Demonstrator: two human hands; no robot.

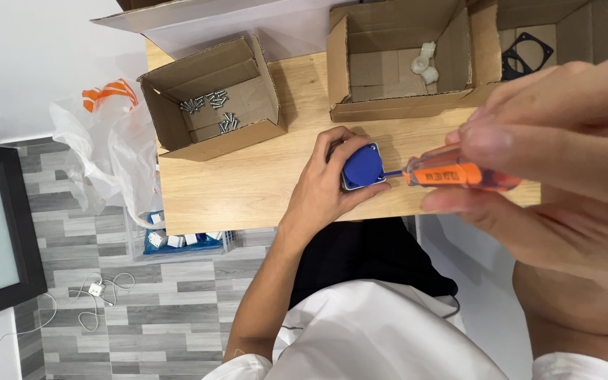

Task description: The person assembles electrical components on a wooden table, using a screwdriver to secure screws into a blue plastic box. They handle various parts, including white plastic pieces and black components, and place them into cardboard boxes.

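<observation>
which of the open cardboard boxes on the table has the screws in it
The cardboard box at the left, tilted open toward the camera, holds the loose silver screws. The middle box holds white plastic pieces; the right box holds a black gasket.

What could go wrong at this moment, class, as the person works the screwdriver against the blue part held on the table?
1. The screwdriver tip might slip off the blue part and jab the left hand, whose fingers wrap closely around it.
2. The blue part is steadied only by that hand near the wooden table edge, so a hard push could shove it off.
3. The right hand sits close to the camera and blocks part of the view.
</observation>
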